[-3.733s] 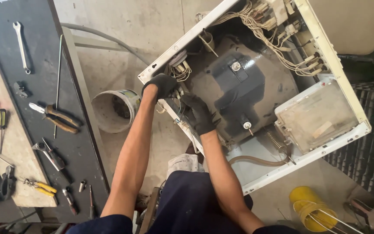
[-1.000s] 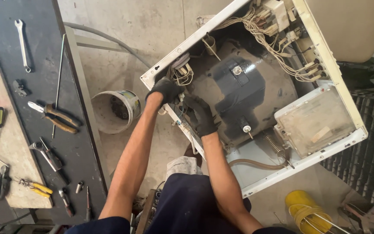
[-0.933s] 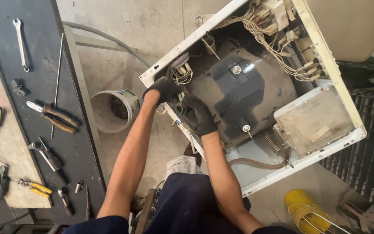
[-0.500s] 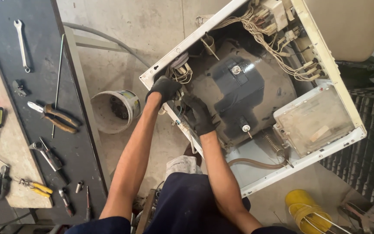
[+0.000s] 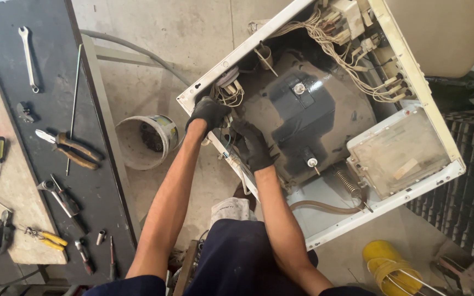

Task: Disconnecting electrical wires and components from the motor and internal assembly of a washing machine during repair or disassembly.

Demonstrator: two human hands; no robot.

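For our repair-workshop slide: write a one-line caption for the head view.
Gloved left hand and right hand reach inside an opened washing machine beside its dark drum.

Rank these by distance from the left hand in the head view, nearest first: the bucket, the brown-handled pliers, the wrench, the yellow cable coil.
1. Bucket: on the floor just left of the left hand.
2. Brown-handled pliers: farther left, on the dark board.
3. Wrench: top left of that board.
4. Yellow cable coil: bottom right, beyond the open appliance.
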